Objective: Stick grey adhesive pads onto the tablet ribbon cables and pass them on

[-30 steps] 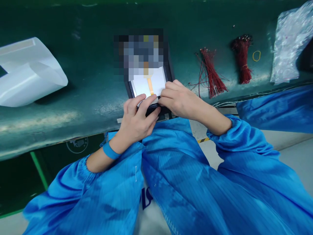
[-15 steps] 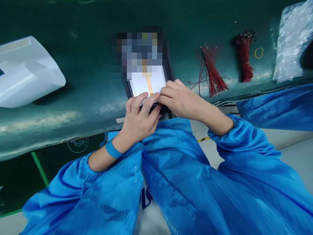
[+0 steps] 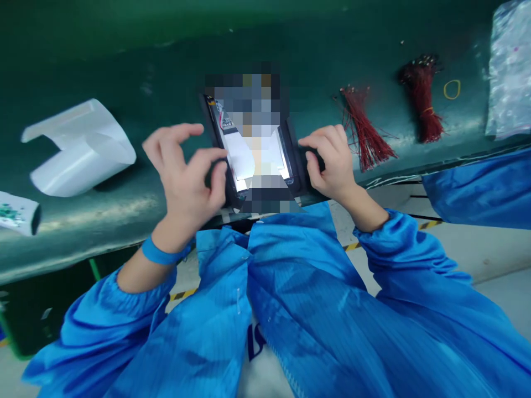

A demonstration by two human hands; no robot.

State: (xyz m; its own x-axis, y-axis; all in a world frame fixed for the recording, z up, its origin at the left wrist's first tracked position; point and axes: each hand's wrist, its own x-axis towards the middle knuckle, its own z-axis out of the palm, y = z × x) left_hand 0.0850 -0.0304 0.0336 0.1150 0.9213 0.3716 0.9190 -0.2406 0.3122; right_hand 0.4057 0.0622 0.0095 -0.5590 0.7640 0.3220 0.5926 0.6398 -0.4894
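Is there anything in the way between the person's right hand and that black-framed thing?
No, nothing that I can see. The right hand is close beside the right edge of the black-framed device. The nearer bundle of red wires lies on the hand's other side.

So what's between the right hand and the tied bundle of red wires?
In the head view, a fanned-out bunch of red wires lies between the right hand and the tied bundle.

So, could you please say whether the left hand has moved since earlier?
Yes: relative to the loose red wires, the left hand shifted left, from the near edge of the framed device to its left side.
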